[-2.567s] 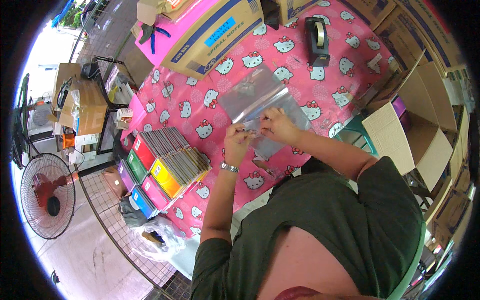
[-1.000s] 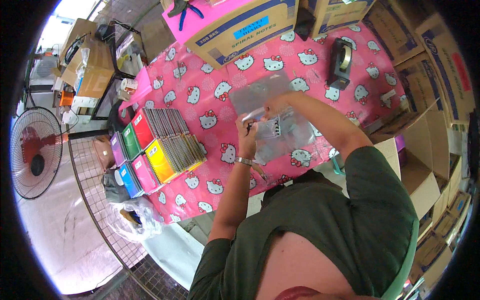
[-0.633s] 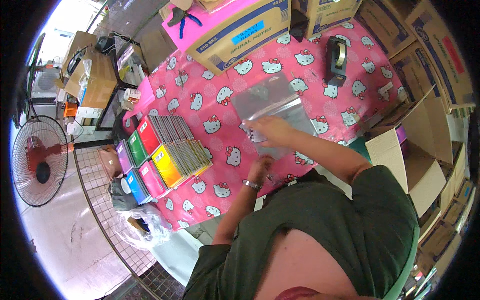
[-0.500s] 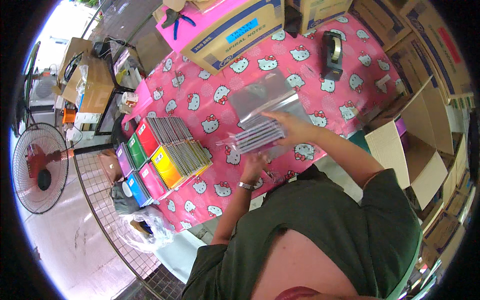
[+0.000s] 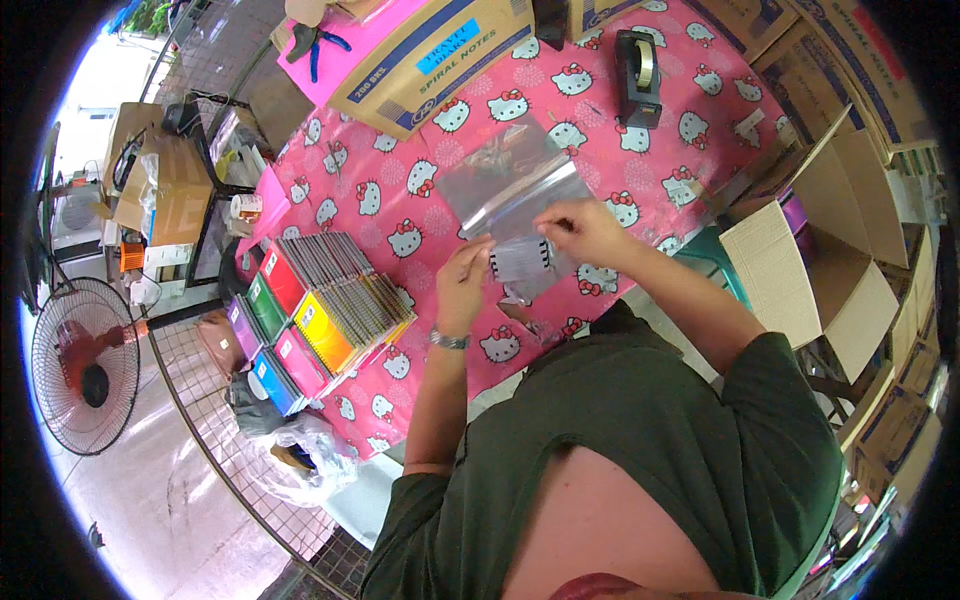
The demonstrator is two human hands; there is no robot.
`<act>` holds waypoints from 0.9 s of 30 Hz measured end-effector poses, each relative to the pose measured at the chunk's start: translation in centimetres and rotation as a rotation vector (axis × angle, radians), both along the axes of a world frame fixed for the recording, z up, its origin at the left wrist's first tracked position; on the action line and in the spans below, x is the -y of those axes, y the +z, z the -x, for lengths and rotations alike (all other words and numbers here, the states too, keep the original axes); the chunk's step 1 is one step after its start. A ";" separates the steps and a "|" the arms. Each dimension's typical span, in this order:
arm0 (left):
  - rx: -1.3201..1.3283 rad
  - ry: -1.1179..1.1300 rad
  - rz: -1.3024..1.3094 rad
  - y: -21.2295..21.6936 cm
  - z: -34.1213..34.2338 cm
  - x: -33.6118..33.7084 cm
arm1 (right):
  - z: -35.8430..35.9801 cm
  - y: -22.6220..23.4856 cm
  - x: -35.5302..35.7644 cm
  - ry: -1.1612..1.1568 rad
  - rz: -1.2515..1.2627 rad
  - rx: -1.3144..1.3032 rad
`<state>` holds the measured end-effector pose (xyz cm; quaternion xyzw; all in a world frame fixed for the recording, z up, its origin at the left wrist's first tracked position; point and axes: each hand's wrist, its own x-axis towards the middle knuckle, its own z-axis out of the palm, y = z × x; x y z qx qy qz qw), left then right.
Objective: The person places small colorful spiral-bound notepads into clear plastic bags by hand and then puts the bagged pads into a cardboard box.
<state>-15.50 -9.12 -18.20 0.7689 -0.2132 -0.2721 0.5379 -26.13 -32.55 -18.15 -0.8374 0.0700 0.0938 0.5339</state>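
A pack of small spiral notebooks [image 5: 522,262] in a clear plastic bag lies on the pink patterned tablecloth in front of me, its black spiral bindings showing at two sides. My left hand [image 5: 463,287] pinches the bag at the pack's left edge. On the other side, the thumb and fingers of my right hand [image 5: 585,232] close on the bag near its upper right corner. Just beyond the pack lie flat clear plastic bags [image 5: 505,178]. How many notebooks the pack holds is hard to see.
Left on the table stand rows of colourful spiral notebooks [image 5: 325,305]. A tape dispenser [image 5: 638,80], a cardboard box [image 5: 430,65] and blue-handled pliers [image 5: 316,45] are at the back. An open carton [image 5: 790,270] stands at the right, a fan [image 5: 85,365] at far left.
The pack has turned from showing its stacked edges to lying flatter. My left hand has moved up to its left edge, and my right hand has gone from gripping the stack to pinching the bag.
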 end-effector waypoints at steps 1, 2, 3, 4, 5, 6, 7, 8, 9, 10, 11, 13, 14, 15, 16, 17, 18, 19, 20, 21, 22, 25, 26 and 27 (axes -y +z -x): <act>-0.128 0.055 0.149 -0.4 -0.4 -0.9 | 0.6 -0.2 0.7 -0.129 -0.213 -0.050; -0.259 0.113 0.296 -1.2 -0.6 -1.7 | 1.3 -0.5 1.3 -0.254 -0.429 -0.101; -0.348 0.084 0.320 -2.3 -0.8 -1.9 | 1.6 -1.9 1.4 -0.166 -0.349 -0.036; -0.440 0.054 0.340 -3.8 -1.0 -2.2 | 1.8 -4.0 1.1 -0.080 -0.269 0.027; -0.529 0.032 0.362 -5.5 -1.4 -2.7 | 1.7 -5.3 0.7 0.014 -0.189 0.090; -0.799 -0.062 0.400 -7.5 -1.8 -3.4 | 1.2 -5.3 0.2 0.038 -0.231 0.074; -0.834 -0.091 0.411 -7.5 -1.9 -2.7 | 0.7 -5.1 -0.4 0.048 -0.269 0.053; -0.869 -0.124 0.417 -6.6 -1.7 -1.5 | 0.3 -5.0 -0.8 0.052 -0.308 0.034; -0.904 -0.156 0.424 -6.1 -1.7 -0.7 | -0.2 -5.4 -0.9 0.040 -0.320 0.008; -0.868 -0.173 0.347 -6.9 -2.1 -0.8 | -0.6 -6.0 -1.2 0.030 -0.334 -0.017; -0.831 -0.188 0.273 -7.9 -2.6 -1.2 | -1.1 -6.3 -1.4 0.023 -0.348 -0.042; -0.729 -0.244 0.157 -8.8 -3.3 -1.0 | -2.1 -6.8 -1.7 0.066 -0.283 -0.032; -0.665 -0.287 0.114 -8.6 -3.6 -0.5 | -2.5 -7.0 -1.7 0.086 -0.248 -0.027; -0.599 -0.328 0.073 -8.4 -3.8 -0.1 | -2.7 -7.2 -1.7 0.070 -0.233 -0.006; -0.484 -0.341 0.042 -7.9 -3.8 0.3 | -3.0 -7.3 -1.8 0.054 -0.219 0.014; -0.368 -0.353 0.012 -7.3 -3.7 0.8 | -3.1 -7.4 -1.9 0.037 -0.205 0.035; -0.252 -0.366 -0.017 -6.8 -3.6 1.3 | -3.1 -7.5 -2.1 -0.007 -0.176 0.058; 0.011 -0.344 -0.068 -6.5 -3.4 1.4 | -3.1 -7.0 -2.5 -0.044 -0.148 0.080; 0.274 -0.320 -0.117 -6.2 -3.1 1.5 | -2.9 -6.4 -2.9 -0.083 -0.119 0.103; 0.537 -0.291 -0.165 -5.9 -2.8 1.6 | -2.7 -5.8 -3.0 -0.070 -0.071 0.149; 0.462 -0.297 -0.213 -5.1 -2.3 1.7 | -2.3 -5.2 -3.1 -0.057 -0.022 0.195; 0.363 -0.352 -0.234 -2.6 -1.3 1.0 | -0.4 -3.9 -2.6 0.046 0.004 0.361; 0.409 -0.391 -0.153 -2.0 -1.7 0.1 | 0.2 -3.4 -2.4 0.093 -0.004 0.420; 0.455 -0.429 -0.071 -1.6 -1.9 -0.4 | 0.6 -2.9 -2.5 0.107 0.102 0.494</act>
